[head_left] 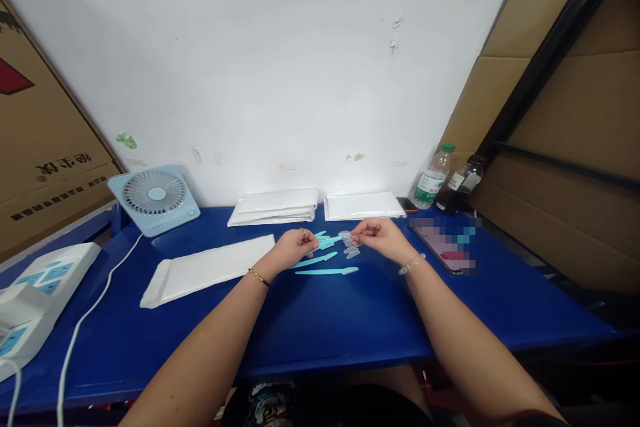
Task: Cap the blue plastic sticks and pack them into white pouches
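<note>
Between the thumb and fingers of my left hand (295, 245) is a slim turquoise eyebrow razor (331, 240), its tip pointing right. My right hand (379, 235) pinches a small clear plastic cap (345, 236) close to that tip; whether cap and razor touch is too small to tell. Below my right fingers lie several more clear caps (353, 253). A turquoise razor (327, 271) rests on the blue table (345, 320) nearest me, and several others lie just behind it, partly covered by my left fingers.
A white padded envelope (200, 275) lies at left, and white envelope stacks (275, 205) (365, 205) stand against the wall. Further left are a blue fan (156, 197) and a power strip (55, 287) with cables. At right are a phone (440, 250) and two bottles (434, 180) (460, 185).
</note>
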{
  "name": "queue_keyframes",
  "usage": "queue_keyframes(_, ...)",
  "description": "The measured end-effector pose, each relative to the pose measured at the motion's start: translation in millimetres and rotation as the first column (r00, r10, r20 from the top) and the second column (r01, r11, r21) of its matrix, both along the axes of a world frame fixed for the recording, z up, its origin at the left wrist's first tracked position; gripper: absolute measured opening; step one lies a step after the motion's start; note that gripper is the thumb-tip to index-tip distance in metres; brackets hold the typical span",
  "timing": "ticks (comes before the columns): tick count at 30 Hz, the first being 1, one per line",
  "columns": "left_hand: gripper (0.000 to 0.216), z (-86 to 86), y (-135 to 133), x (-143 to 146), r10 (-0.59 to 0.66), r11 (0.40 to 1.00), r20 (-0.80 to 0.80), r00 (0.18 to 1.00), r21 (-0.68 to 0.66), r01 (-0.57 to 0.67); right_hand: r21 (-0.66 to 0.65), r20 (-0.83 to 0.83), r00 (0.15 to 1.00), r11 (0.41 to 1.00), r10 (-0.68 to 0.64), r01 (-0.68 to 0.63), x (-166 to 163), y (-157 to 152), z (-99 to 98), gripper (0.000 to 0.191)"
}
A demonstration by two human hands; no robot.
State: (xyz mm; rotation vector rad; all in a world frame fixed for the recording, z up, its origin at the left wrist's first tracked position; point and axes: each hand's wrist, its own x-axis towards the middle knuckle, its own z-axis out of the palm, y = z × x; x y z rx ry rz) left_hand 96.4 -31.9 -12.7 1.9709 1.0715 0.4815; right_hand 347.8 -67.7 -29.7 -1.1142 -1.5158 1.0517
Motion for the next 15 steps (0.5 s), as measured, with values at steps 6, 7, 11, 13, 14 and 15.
queue_keyframes(6, 0.033, -0.5, 0.8, -0.3, -0.012, 1.000, 0.007, 1.000, -0.004, 0.012, -0.005, 0.017, 1.000, 1.000, -0.007, 0.007, -1.1, -1.0, 0.5, 0.034)
queue_keyframes(7, 0.032, 0.1, 0.8, -0.3, -0.009, 1.000, -0.001, 1.000, -0.004, 0.009, -0.004, 0.014, 1.000, 1.000, -0.009, 0.009, -1.1, -1.3, 0.9, 0.034)
queue_keyframes(11, 0.031, 2.1, 0.6, -0.6, -0.007, 1.000, -0.014, 1.000, 0.005, 0.007, -0.012, -0.002, 1.000, 1.000, 0.001, -0.001, -0.9, -1.5, 1.1, 0.033)
queue_keyframes(13, 0.032, 1.7, 0.8, -0.6, -0.012, 1.000, -0.015, 1.000, 0.013, 0.012, -0.022, -0.015, 1.000, 1.000, 0.015, -0.015, -2.0, -1.2, 0.2, 0.033)
queue_keyframes(14, 0.032, 1.2, 0.7, -0.4, -0.015, 1.000, -0.015, 1.000, 0.015, 0.015, -0.030, -0.023, 0.999, 0.999, 0.023, -0.024, -3.1, -1.2, -0.3, 0.034)
queue_keyframes(15, 0.032, 0.5, 0.5, 0.0, -0.020, 1.000, -0.012, 1.000, 0.016, 0.020, -0.041, -0.031, 0.999, 0.999, 0.033, -0.034, -4.6, -1.4, -0.6, 0.034)
